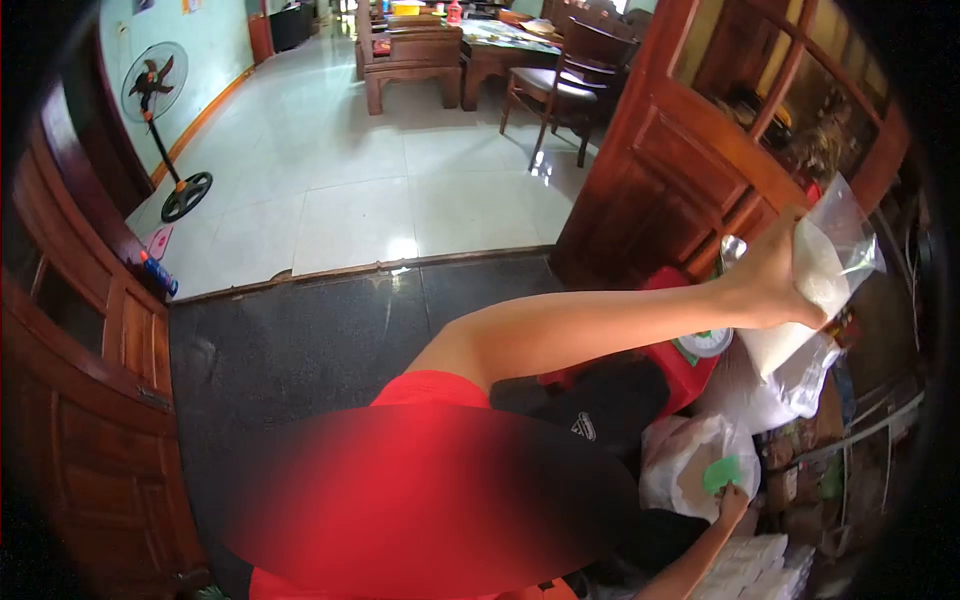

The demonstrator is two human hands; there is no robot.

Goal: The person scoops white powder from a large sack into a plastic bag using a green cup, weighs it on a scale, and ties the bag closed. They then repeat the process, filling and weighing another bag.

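My left hand [772, 285] is stretched out to the right and grips a clear plastic bag [832, 262] part-filled with white grains, held up in front of a wooden door. Lower down, my right hand [733, 502] holds a green scoop [720, 472] inside the mouth of an open white sack [672, 458]. A second filled clear bag [790, 375] hangs or rests just under the one I hold. My red shirt fills the lower middle of the view.
A red plastic stand [682, 368] with a round dial scale [706, 344] sits between my arms. Stacked white packs [752, 566] lie bottom right. Wooden doors [680, 170] flank a dark stone threshold [320, 330]. Beyond are a tiled floor, a standing fan [158, 95] and wooden furniture [480, 55].
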